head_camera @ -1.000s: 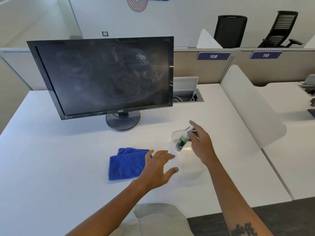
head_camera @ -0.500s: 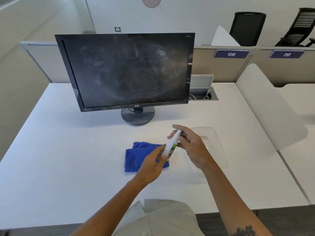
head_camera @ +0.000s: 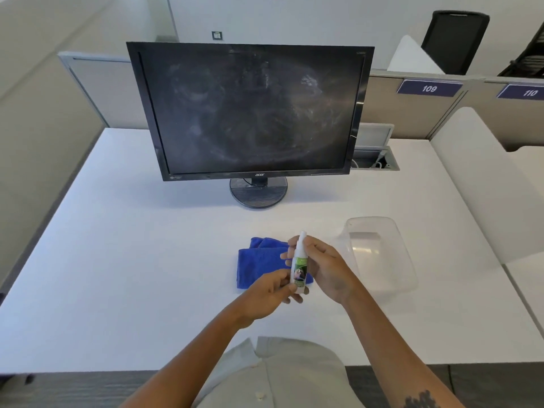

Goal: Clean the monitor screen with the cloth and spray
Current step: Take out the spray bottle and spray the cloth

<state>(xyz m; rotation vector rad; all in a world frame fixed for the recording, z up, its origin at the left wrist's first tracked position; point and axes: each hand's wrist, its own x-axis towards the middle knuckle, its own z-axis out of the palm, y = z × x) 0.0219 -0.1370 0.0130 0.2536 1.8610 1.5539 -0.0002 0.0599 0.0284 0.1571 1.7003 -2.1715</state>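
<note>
Spray bottle is held upright in both hands right in front of the monitor, just above the blue cloth, which is lying folded on the tabletop well short of the monitor's stand. The right hand is wrapped round the upper half, fingers closed near the white nozzle, while the left hand is pinched shut on the bottom end. The empty clear tub is sitting off to the right of the cloth, out of the way.

Looks like the cap or nozzle is being sorted out before anything gets sprayed, though whether a cap is on can't be told from here. For this bit, the base is best kept steady by the lower hand so the top can be twisted or pulled without the bottle slipping. Nozzle direction should be checked before pressing. Probably smarter if the spray is put onto the cloth rather than straight at the screen, since drips could run down into the bottom bezel. The screen is heavily smeared with swirly marks, so a decent dampening is likely needed, not a soaking.
</note>
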